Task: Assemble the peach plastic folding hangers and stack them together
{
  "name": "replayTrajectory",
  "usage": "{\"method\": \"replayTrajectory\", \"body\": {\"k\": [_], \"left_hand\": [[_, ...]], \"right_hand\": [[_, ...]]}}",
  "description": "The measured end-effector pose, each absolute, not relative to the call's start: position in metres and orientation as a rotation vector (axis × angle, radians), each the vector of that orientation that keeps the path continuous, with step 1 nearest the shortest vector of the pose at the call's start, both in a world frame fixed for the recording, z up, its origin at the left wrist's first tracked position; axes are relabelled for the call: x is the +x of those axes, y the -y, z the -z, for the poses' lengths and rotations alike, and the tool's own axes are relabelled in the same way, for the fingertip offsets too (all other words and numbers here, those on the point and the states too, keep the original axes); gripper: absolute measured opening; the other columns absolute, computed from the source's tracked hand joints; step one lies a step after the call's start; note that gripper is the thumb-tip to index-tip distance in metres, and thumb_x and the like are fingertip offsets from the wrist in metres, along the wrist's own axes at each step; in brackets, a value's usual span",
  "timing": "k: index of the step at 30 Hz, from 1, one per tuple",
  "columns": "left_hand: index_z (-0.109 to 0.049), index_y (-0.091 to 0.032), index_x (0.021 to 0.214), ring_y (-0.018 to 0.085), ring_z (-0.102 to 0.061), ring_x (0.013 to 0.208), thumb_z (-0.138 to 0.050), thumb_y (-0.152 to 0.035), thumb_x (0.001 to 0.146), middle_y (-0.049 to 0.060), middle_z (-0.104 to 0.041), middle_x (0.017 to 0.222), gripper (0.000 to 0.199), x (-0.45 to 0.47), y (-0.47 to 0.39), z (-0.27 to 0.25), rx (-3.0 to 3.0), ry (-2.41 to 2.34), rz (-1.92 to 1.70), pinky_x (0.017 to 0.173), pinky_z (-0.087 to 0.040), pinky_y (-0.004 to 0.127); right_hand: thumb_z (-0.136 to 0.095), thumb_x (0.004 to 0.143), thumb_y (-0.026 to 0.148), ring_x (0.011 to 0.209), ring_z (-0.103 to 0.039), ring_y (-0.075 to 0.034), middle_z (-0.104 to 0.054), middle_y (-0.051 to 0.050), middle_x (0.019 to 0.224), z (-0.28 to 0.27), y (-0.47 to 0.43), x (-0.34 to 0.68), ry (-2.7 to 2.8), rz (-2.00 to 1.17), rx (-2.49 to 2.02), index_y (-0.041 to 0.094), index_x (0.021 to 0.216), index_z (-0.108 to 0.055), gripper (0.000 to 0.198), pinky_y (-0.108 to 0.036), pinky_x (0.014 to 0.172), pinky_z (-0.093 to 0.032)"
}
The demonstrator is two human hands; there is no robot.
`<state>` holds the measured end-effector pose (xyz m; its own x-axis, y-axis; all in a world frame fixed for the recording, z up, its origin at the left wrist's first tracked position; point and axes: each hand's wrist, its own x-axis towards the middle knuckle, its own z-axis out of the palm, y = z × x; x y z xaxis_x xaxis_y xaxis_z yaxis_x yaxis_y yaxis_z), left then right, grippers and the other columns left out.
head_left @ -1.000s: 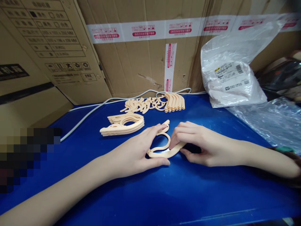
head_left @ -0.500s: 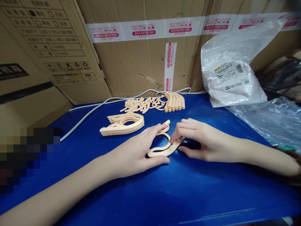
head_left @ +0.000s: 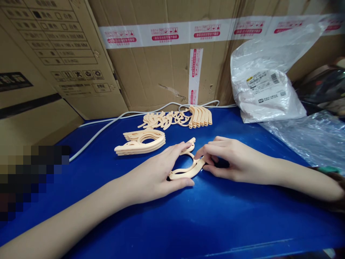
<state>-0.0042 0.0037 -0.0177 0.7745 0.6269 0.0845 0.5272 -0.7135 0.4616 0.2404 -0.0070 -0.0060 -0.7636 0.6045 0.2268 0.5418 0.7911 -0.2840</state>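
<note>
A cream plastic folding hanger lies on the blue tabletop between my hands. My left hand holds it down from the left, fingers over its far part and thumb along the near edge. At the hanger's right end, my right hand has its index finger and thumb closed on the curved arm. The fingers cover that end in part. Behind my left hand sits a stack of similar cream hangers. Farther back are a heap of loose cream hook pieces and a row of curved arm pieces.
Cardboard boxes stand along the back and left of the blue tabletop. A white cable runs behind the pieces. At the right are a white plastic parcel bag and a clear plastic sheet.
My right hand's thumb and fingertips have shifted slightly left, closer in on the hanger's right end. My left hand and the piles have stayed in place.
</note>
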Motion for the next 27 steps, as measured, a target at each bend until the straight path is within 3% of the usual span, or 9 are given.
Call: {"method": "replayTrajectory", "body": {"k": [5,9,14,20,27], "left_hand": [[-0.022,-0.022,0.148,0.027,-0.030,0.141,-0.054,-0.050,0.090,0.009,-0.028,0.156,0.073,-0.003,-0.002,0.013,2.524,-0.864,-0.320,0.116,-0.029,0.045],[-0.027,-0.025,0.146,0.025,-0.034,0.139,-0.038,-0.026,0.098,0.005,-0.032,0.154,0.050,-0.003,-0.001,0.011,2.463,-0.823,-0.396,0.116,-0.030,0.045],[-0.033,-0.026,0.141,0.019,-0.043,0.133,-0.035,-0.006,0.091,0.003,-0.044,0.145,0.054,-0.004,-0.007,0.018,2.493,-0.728,-0.617,0.113,-0.036,0.039],[-0.037,-0.024,0.136,0.016,-0.051,0.121,-0.034,-0.007,0.095,0.006,-0.052,0.133,0.044,-0.001,-0.010,0.021,2.591,-0.722,-0.695,0.102,-0.045,0.033],[-0.036,-0.025,0.135,0.021,-0.041,0.130,-0.042,-0.009,0.092,0.006,-0.046,0.139,0.047,-0.004,-0.008,0.017,2.684,-0.795,-0.670,0.111,-0.034,0.041]], "right_hand": [[-0.045,0.094,0.022,0.076,-0.060,-0.016,-0.067,-0.004,0.084,0.007,0.007,0.241,2.614,-0.214,-0.942,0.019,0.104,-0.058,0.016,-0.028,0.071,-0.042],[-0.045,0.096,0.029,0.072,-0.062,-0.017,-0.068,-0.004,0.081,0.006,0.008,0.242,2.582,-0.061,-1.025,0.018,0.106,-0.061,0.022,-0.027,0.066,-0.042],[-0.044,0.096,0.033,0.067,-0.063,-0.019,-0.068,-0.004,0.073,0.003,0.008,0.243,2.561,0.272,-1.109,0.019,0.106,-0.064,0.026,-0.029,0.063,-0.040],[-0.040,0.098,0.039,0.067,-0.064,-0.021,-0.070,-0.007,0.078,0.004,0.011,0.239,2.603,0.476,-1.031,0.014,0.109,-0.062,0.035,-0.033,0.066,-0.041],[-0.037,0.096,0.052,0.068,-0.063,-0.023,-0.069,-0.010,0.079,0.004,0.015,0.238,2.630,0.496,-0.984,0.011,0.114,-0.062,0.051,-0.035,0.066,-0.042]]}}
